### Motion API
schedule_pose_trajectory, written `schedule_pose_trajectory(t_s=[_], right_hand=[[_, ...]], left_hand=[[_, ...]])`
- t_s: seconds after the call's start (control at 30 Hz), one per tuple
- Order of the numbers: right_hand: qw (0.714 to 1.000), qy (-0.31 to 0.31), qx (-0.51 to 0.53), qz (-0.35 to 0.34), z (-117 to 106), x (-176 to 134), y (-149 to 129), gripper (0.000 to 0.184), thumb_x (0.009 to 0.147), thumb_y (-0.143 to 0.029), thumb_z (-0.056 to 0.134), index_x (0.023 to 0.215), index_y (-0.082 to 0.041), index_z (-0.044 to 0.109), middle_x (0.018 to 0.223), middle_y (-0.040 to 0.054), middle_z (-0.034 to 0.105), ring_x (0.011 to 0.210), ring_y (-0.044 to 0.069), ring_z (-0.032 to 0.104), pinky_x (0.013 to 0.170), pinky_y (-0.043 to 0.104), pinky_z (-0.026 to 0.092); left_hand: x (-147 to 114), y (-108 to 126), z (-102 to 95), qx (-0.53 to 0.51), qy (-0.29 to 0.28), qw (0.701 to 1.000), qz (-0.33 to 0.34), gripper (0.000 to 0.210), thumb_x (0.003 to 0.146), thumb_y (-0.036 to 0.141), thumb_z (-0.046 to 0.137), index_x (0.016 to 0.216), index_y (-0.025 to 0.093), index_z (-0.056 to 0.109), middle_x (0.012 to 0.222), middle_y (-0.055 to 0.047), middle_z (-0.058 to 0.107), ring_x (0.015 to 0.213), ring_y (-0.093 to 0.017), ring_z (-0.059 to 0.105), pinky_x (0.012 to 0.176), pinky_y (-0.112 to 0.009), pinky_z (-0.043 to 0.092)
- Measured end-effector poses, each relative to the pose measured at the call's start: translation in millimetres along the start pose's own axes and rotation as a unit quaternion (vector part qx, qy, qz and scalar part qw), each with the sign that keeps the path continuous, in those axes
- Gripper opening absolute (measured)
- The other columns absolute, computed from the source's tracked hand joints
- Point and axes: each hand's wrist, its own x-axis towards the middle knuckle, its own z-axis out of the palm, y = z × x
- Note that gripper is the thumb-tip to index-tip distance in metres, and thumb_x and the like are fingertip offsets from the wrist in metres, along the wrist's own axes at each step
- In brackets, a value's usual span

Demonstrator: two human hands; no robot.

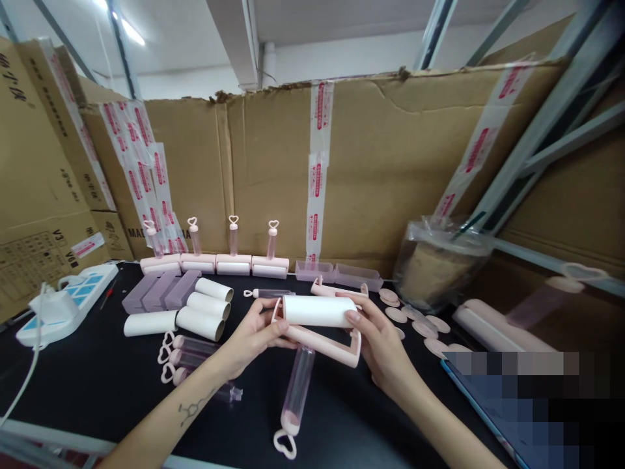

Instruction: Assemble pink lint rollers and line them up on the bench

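Note:
My left hand (261,332) is closed around the left end of a pink lint roller frame (325,345). From that frame a clear handle (299,384) with a heart-shaped loop points down toward me. My right hand (374,332) grips the right end of a white paper roll (319,311), thumb on top. The roll's left end sits against the frame's left arm; its right end is above and apart from the frame's right arm. Behind my hands are another pink frame (336,288) and a loose clear handle (271,293).
Several finished lint rollers (234,264) stand along the cardboard wall (263,163). To the left are white rolls (202,324), purple covers (161,291), clear handles (195,345) and a power strip (73,306). At right are pink discs (424,326), a bagged drink cup (437,267) and a larger roller (498,329).

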Motion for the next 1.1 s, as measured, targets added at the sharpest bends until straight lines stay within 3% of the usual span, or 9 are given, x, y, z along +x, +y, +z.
schedule_pose_trajectory(t_s=[0.2, 0.3, 0.4, 0.53, 0.73, 0.87, 1.0, 1.1], right_hand=[[0.999, -0.022, 0.014, 0.018, -3, -2, 0, 0.028, 0.072, -0.041, 0.066, 0.094, -0.025, 0.064, 0.098, 0.0017, 0.062, 0.084, 0.018, 0.055, 0.068, 0.023, 0.045], [0.999, -0.037, 0.0, -0.001, -3, -2, -3, 0.026, 0.072, -0.041, 0.066, 0.093, -0.024, 0.063, 0.097, 0.0018, 0.063, 0.086, 0.018, 0.056, 0.067, 0.022, 0.046], [0.999, -0.05, -0.02, -0.001, -2, -4, -7, 0.027, 0.071, -0.04, 0.068, 0.092, -0.024, 0.062, 0.092, 0.0026, 0.065, 0.082, 0.018, 0.059, 0.066, 0.024, 0.048], [0.998, -0.064, -0.014, 0.012, 3, -6, -11, 0.029, 0.068, -0.039, 0.071, 0.09, -0.024, 0.062, 0.105, 0.0048, 0.063, 0.078, 0.018, 0.061, 0.065, 0.028, 0.052], [0.994, -0.108, 0.004, 0.036, 10, -9, -6, 0.026, 0.066, -0.036, 0.073, 0.085, -0.023, 0.06, 0.113, 0.0064, 0.059, 0.075, 0.018, 0.061, 0.055, 0.03, 0.055], [0.992, -0.124, -0.016, 0.023, 12, -10, -3, 0.03, 0.07, -0.037, 0.069, 0.096, -0.024, 0.06, 0.115, 0.0066, 0.058, 0.084, 0.021, 0.061, 0.063, 0.032, 0.056], [0.989, -0.13, -0.064, -0.006, 12, -13, -2, 0.057, 0.068, -0.029, 0.072, 0.121, -0.027, 0.05, 0.109, 0.0051, 0.059, 0.076, 0.016, 0.061, 0.072, 0.032, 0.054], [0.989, -0.1, -0.103, -0.032, 10, -13, -1, 0.05, 0.069, -0.028, 0.071, 0.116, -0.026, 0.055, 0.097, 0.0036, 0.063, 0.07, 0.015, 0.06, 0.067, 0.031, 0.053]], left_hand=[[1, -1, 0.1, 0.011, 0.021, 1.0, 0.0, 0.039, 0.074, 0.027, 0.069, 0.103, 0.018, 0.046, 0.091, -0.004, 0.06, 0.087, -0.019, 0.062, 0.076, -0.039, 0.053], [2, 0, -1.1, 0.013, 0.024, 1.0, -0.002, 0.049, 0.072, 0.028, 0.07, 0.113, 0.02, 0.044, 0.094, -0.005, 0.06, 0.089, -0.021, 0.061, 0.077, -0.041, 0.053], [2, 2, -2.8, 0.018, 0.006, 1.0, -0.007, 0.062, 0.072, 0.027, 0.069, 0.126, 0.024, 0.037, 0.107, -0.007, 0.057, 0.096, -0.023, 0.059, 0.079, -0.04, 0.053], [0, 2, -4.1, 0.028, -0.031, 0.999, -0.021, 0.052, 0.074, 0.029, 0.067, 0.119, 0.022, 0.041, 0.114, -0.007, 0.051, 0.092, -0.021, 0.06, 0.075, -0.037, 0.054], [0, -7, 0.1, 0.101, 0.063, 0.992, -0.047, 0.042, 0.078, 0.047, 0.057, 0.105, 0.021, 0.037, 0.076, 0.002, 0.052, 0.052, -0.011, 0.055, 0.049, -0.026, 0.049], [2, -7, 3.9, 0.131, 0.088, 0.987, -0.03, 0.042, 0.079, 0.05, 0.054, 0.107, 0.022, 0.041, 0.075, 0.002, 0.051, 0.049, -0.009, 0.053, 0.046, -0.023, 0.046], [2, -4, 4.7, 0.139, 0.104, 0.985, -0.022, 0.038, 0.08, 0.05, 0.053, 0.104, 0.022, 0.043, 0.074, 0.003, 0.049, 0.05, -0.009, 0.053, 0.047, -0.023, 0.045], [4, -5, 3.8, 0.143, 0.115, 0.983, -0.011, 0.037, 0.08, 0.05, 0.053, 0.103, 0.023, 0.043, 0.076, 0.003, 0.049, 0.049, -0.009, 0.052, 0.046, -0.023, 0.046]])
